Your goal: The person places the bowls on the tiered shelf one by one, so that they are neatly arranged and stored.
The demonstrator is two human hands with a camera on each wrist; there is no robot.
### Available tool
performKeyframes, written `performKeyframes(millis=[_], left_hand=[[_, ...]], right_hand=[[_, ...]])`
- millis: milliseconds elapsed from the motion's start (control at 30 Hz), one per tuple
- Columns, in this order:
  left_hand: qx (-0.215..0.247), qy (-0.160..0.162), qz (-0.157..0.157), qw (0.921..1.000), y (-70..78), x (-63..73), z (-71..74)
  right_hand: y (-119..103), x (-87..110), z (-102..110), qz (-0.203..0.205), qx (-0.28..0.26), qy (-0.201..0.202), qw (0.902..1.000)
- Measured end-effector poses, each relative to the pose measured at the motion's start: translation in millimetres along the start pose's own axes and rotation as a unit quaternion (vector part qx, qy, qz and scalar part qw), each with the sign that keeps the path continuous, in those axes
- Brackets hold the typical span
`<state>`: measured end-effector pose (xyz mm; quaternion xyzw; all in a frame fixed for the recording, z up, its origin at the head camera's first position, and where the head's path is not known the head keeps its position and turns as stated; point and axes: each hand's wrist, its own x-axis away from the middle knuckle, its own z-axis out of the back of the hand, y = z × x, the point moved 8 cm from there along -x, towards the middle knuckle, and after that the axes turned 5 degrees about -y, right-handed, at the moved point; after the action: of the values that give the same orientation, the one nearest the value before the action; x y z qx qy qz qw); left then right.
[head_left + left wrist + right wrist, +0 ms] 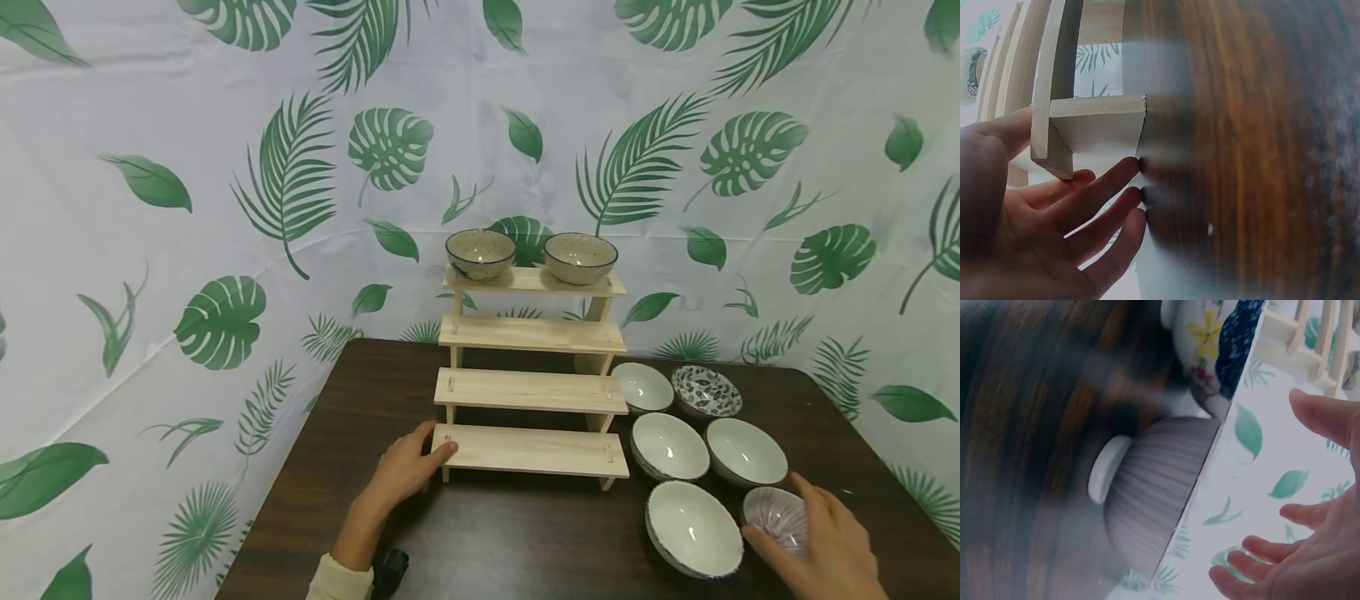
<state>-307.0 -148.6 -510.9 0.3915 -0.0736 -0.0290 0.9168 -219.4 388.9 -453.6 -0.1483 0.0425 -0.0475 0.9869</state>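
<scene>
A tiered wooden stand (531,450) faces me on the dark table. At the left end of its lowest step, my left hand (408,467) has its thumb on top; in the left wrist view its other fingers (1107,190) spread beside and below the board, tips down at the table. My right hand (828,542) hovers with thumb and fingers spread around a small purplish ribbed bowl (780,518). From the right wrist, that bowl's grey-purple fluted side (1157,481) shows, with a gap to the fingers. Two speckled bowls stand on the top step, left (480,254) and right (581,260).
Right of the stand are a front white bowl (693,531), two more white-inside bowls (670,447) (746,452), a rear white bowl (642,387) and a black-patterned bowl (707,392). A leaf-print cloth (525,167) hangs behind the table.
</scene>
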Motion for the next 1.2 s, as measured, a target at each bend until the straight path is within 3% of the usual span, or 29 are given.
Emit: performKeyframes(millis=[300, 533, 700, 833, 1200], left_hand=[[0.002, 0.001, 0.0, 1.0, 0.1, -4.1, 1.1], [0.002, 0.001, -0.005, 1.0, 2.2, -6.6, 2.1], [0.003, -0.001, -0.004, 1.0, 1.6, -7.6, -0.1], [0.012, -0.006, -0.004, 0.9999, 1.2, -5.8, -2.8], [0.007, -0.001, 0.001, 1.0, -1.0, -0.7, -0.7]], right_hand=[[21, -2.9, -10, -0.04, 0.017, -0.038, 0.9983], [32, -3.6, -14, -0.045, 0.017, -0.034, 0.9983], [45, -5.2, -23, -0.053, 0.009, -0.07, 0.9961], [52, -6.8, -29, -0.045, 0.007, -0.082, 0.9956], [49, -11.3, -37, 0.013, -0.013, -0.056, 0.9983]])
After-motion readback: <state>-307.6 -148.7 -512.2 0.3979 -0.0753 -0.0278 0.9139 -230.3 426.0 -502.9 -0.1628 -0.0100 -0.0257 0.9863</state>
